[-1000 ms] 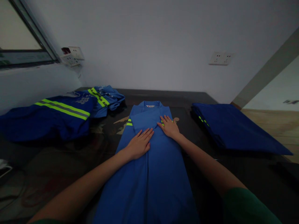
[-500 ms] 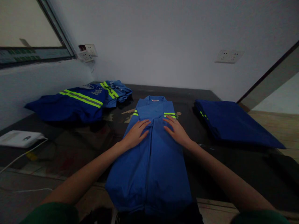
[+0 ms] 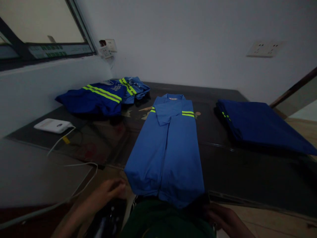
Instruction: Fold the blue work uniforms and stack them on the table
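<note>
A light-blue work jacket (image 3: 170, 142) lies folded lengthwise on the dark table, its collar away from me. Yellow-green bands cross its folded sleeves, and its lower end hangs at the near edge close to my body. Low on the left, my left hand (image 3: 112, 191) is off the jacket, blurred, with thumb and fingers somewhat apart and nothing seen in it. My right hand (image 3: 221, 216) is low beside the jacket's near right corner. Shadow and blur obscure its fingers, so whether it touches the cloth is unclear.
Rumpled blue garments (image 3: 99, 97) with reflective stripes lie at the back left of the table (image 3: 250, 172). A folded dark-blue garment (image 3: 262, 125) rests on the right. At the left, a white device (image 3: 53, 125) has a white cable (image 3: 60, 140) trailing over the edge.
Both hands have left the jacket's middle, where they lay flat, and drawn back toward my body. The jacket looks unmoved on the table; the view has shifted.
</note>
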### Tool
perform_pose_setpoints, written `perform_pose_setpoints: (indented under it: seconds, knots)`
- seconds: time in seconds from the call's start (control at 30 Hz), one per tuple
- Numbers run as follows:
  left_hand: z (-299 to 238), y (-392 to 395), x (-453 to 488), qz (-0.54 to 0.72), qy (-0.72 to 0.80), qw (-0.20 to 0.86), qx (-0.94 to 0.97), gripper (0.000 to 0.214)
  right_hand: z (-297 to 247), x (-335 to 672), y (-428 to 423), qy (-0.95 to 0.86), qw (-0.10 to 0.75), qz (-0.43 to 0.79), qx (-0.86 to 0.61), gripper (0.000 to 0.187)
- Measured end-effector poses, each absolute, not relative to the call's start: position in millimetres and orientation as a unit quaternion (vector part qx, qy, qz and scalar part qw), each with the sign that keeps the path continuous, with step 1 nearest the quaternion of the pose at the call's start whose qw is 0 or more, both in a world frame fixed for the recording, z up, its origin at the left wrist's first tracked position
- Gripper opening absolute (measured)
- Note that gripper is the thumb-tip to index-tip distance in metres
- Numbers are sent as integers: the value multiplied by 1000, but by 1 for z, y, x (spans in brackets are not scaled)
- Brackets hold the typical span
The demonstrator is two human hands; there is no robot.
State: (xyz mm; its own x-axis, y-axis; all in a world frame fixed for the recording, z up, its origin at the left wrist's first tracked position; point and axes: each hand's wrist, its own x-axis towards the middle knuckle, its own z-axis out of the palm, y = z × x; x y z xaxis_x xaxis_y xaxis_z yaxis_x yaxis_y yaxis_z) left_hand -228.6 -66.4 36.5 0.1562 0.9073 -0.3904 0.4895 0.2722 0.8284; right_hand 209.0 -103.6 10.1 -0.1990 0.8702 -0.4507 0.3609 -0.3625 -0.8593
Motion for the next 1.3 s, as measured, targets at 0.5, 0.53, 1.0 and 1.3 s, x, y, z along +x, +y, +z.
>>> perform_pose_setpoints:
  seconds: [0.5,0.53,1.0,1.3]
  knots:
    - [-4,-99,-188,418,588,541,432,85,-7,144,-116,-394,416,543,-614,53]
    - [2,-104,-190,413,585,551,427,91,-3,142,-122,-381,428,562,-597,53]
    - [50,-107,-211,326,572,470,587,35,36,178,-147,-498,383,479,-613,37]
    - [92,-83,-203,325,410,177,833,15,79,211,-115,-664,396,296,-562,11]
